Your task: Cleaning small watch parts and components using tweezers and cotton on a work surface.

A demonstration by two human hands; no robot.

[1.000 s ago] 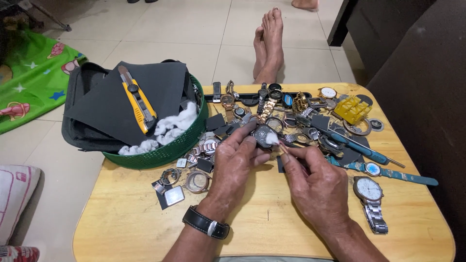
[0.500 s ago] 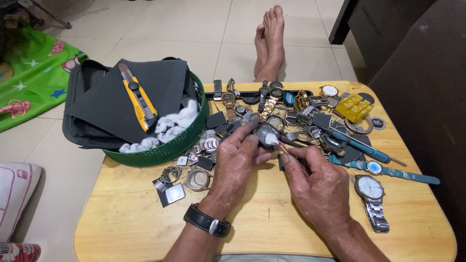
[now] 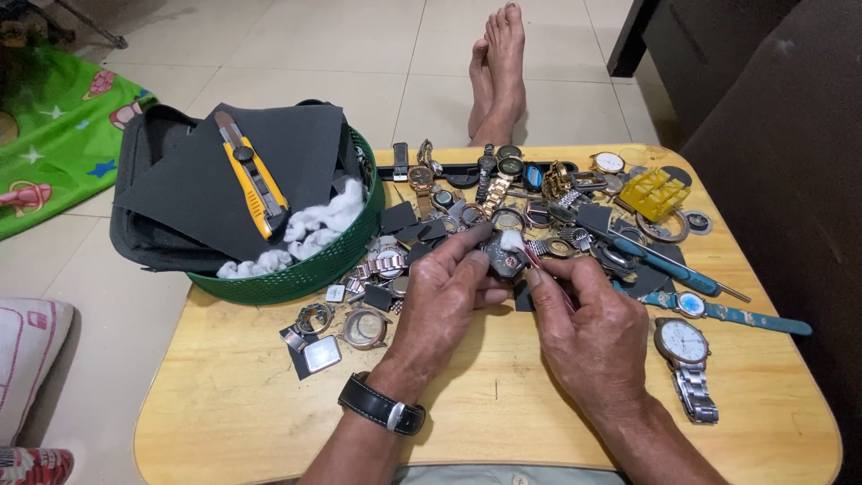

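Pale floor tiles (image 3: pixel 296 54) run out past our bare feet (image 3: pixel 499 72), and a small wooden desk (image 3: pixel 485 413) sits over our lap, its far half crowded with watches and parts. We hold a dark watch case (image 3: pixel 503 260) just above the desk near its middle. Our left hand (image 3: pixel 440 301) has its grip clamped on the case, thumb and fingers closed round its edge. Our right hand (image 3: pixel 593 337) has its grip pinched together on a thin reddish tool (image 3: pixel 549 278), whose tip carries a bit of white cotton (image 3: pixel 512 241) that touches the case.

As we judge it, the cleaning of this one case is in the middle: the cotton is on the piece, and we cannot tell how much of it is already wiped. Much looks left: the heap of watches (image 3: pixel 530 193) beyond our hands lies unsorted, and two bare cases (image 3: pixel 346 328) rest to the left of our left hand. A silver watch (image 3: pixel 684 355) and a blue-strapped one (image 3: pixel 718 310) lie apart on the right, perhaps finished, though nothing shows that. More cotton waits in the green basket (image 3: pixel 296 274), beside black sheets (image 3: pixel 215 184) and a yellow knife (image 3: pixel 253 175).
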